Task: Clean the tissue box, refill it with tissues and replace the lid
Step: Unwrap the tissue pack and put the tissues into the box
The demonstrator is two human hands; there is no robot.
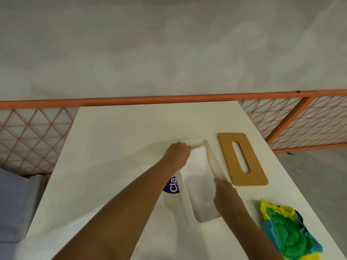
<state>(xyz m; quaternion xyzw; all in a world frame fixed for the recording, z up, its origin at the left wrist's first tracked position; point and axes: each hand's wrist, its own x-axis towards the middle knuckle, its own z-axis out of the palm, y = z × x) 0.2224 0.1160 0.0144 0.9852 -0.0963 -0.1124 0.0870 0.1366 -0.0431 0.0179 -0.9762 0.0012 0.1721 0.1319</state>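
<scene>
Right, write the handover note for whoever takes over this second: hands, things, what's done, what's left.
Left hand grips the far end of the tissue stack; right hand pinches its near end.
The stack is over the right side of the open tissue box, not yet seated inside.
The wooden lid lies on the table right of the box, and the cloth is set aside nearer.
Done: wiping, apparently.
Left: lower the stack in, then fit the lid.
</scene>
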